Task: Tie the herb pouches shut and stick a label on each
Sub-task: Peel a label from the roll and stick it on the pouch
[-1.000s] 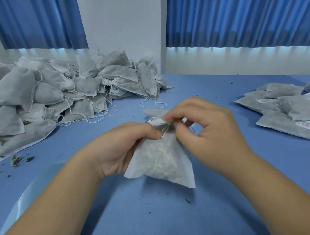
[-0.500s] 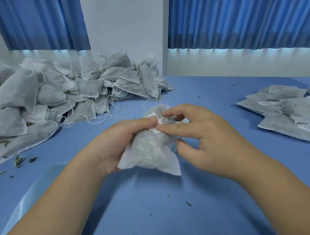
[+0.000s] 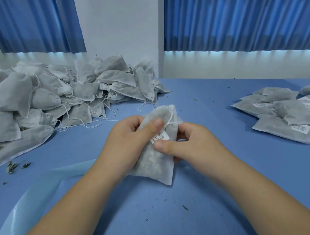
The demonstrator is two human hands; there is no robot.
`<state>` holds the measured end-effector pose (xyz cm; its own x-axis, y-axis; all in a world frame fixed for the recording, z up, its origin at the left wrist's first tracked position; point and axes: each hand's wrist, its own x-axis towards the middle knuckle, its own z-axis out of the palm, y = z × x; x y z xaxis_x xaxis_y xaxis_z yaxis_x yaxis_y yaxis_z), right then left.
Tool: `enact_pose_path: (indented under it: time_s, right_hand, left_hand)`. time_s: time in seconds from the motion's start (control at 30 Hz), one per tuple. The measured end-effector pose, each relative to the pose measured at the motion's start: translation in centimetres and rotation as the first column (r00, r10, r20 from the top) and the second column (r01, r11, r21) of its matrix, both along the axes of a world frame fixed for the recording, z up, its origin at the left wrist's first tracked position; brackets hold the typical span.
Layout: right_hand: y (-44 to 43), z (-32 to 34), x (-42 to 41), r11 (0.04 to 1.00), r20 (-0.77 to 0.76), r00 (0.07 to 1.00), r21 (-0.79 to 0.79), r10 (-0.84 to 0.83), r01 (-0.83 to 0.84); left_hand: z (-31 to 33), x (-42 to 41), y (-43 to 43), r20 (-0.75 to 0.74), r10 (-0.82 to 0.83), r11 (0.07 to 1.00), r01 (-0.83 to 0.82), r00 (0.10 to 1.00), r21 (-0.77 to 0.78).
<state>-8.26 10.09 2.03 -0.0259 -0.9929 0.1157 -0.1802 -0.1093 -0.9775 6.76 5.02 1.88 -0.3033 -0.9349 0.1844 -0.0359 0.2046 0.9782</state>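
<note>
A white mesh herb pouch (image 3: 155, 164) stands upright above the blue table, held between both hands. My left hand (image 3: 127, 143) grips its left side, thumb pressed on the front near the top. My right hand (image 3: 187, 146) holds the right side, its thumb pressing a small white barcode label (image 3: 161, 136) onto the pouch front. A white drawstring (image 3: 171, 121) hangs knotted at the pouch neck.
A big heap of unlabelled pouches (image 3: 58, 97) with loose strings fills the left of the table (image 3: 199, 205). Labelled pouches (image 3: 289, 114) lie stacked at the right. A glossy label backing strip (image 3: 36, 197) curls at the near left. Herb crumbs (image 3: 13, 166) are scattered about.
The pouch has been turned more upright and raised. The label, earlier pinched near the pouch top, now lies on its front under my right thumb.
</note>
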Motion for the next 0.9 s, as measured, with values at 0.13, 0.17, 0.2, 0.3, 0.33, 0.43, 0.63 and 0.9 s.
enact_pose_path:
  time_s: [0.13,0.17,0.2,0.3,0.33,0.43,0.63,0.9]
  right_hand:
    - [0.0,-0.1,0.3,1.0,0.106,0.994,0.012,-0.021,0.02]
    - [0.0,-0.1,0.4,0.999,0.126,0.991,0.008,-0.039,0.038]
    - [0.0,-0.2,0.4,0.999,0.137,0.989,0.001,-0.054,0.054]
    - [-0.1,0.0,0.2,0.995,0.167,0.982,-0.029,-0.088,0.094]
    - [-0.1,0.0,0.0,0.993,0.178,0.979,-0.034,-0.102,0.11]
    - [-0.5,0.0,-0.6,0.991,0.138,0.982,-0.003,-0.131,0.133]
    - [-0.3,0.5,-2.3,0.972,0.069,0.984,0.158,0.164,-0.173]
    - [-0.7,2.0,-5.8,0.992,0.355,0.933,0.123,-0.065,0.022]
  left_hand:
    - [-0.2,-0.4,0.0,-0.012,0.028,1.0,-0.028,1.0,-0.011]
    - [-0.3,-0.4,0.0,-0.016,0.022,1.0,-0.022,1.0,-0.008]
    - [-0.3,-0.3,0.0,-0.022,0.01,1.0,-0.01,1.0,-0.006]
    - [-0.3,-0.2,0.0,-0.055,-0.09,0.996,0.091,0.994,0.022]
    - [-0.3,-0.1,0.0,-0.056,-0.139,0.989,0.141,0.989,0.031]
    - [-0.2,0.3,-0.1,-0.036,-0.215,0.975,0.216,0.976,0.041]
    - [0.3,-0.8,-0.9,-0.167,-0.048,0.993,0.066,0.985,0.099]
    - [2.2,-6.1,-1.6,-0.24,-0.081,0.987,0.111,0.967,0.116]
